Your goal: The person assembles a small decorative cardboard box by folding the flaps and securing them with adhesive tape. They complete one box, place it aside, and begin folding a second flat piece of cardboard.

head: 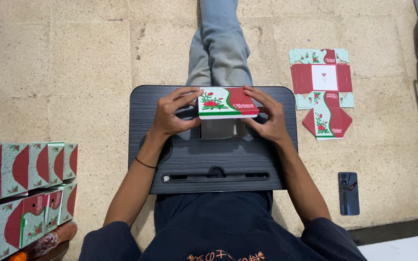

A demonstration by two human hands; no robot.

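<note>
Dark shirt and forearms fill the near edge; beyond them a black lap desk [185,169] rests over the legs. On it, left hand [170,116] and right hand [267,118] pinch the sides of a half-folded floral carton [227,103], lid flap not tucked. Folded boxes [25,188] pile near left. Flat blanks [321,92] wait far right, beyond a phone [348,193].

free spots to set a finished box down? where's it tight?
Bare floor left of the lap desk, up to the stacked boxes; bare floor between the flat cutouts and the phone. Desk's near half, around its slot, is bare. Tight: desk's far edge, where the left hand and right hand grip the box.
</note>
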